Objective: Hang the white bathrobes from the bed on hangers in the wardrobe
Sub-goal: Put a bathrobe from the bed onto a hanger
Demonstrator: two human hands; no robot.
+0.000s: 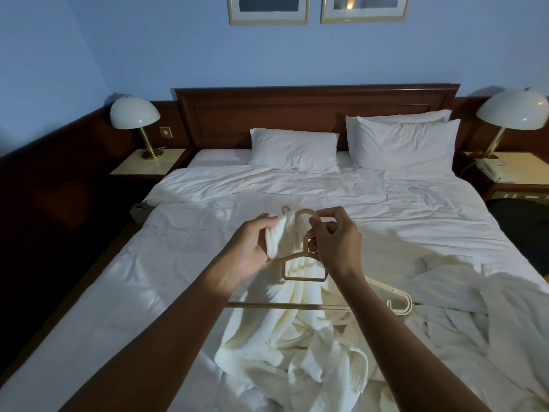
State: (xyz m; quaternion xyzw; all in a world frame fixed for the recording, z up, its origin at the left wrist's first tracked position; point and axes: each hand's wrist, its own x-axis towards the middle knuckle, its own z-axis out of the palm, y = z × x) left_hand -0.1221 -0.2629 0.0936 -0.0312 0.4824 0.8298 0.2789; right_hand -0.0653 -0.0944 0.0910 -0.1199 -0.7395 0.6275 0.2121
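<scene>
A white bathrobe (292, 337) hangs from my hands over the bed (154, 278), its lower part crumpled on the duvet. My left hand (252, 248) grips a bunched fold of the robe near its collar. My right hand (334, 242) pinches the neck of a beige plastic hanger (398, 298), just below its hook. The hanger's bar crosses in front of the robe. A second hook tip shows behind the robe near my left hand. More white robe cloth (481, 307) lies heaped at the right of the bed. No wardrobe is in view.
Two pillows (294, 150) lean at the wooden headboard (315, 111). Bedside tables with dome lamps (135, 114) stand on both sides; the right one (517, 168) carries a phone. A dark object sits on the floor at the right.
</scene>
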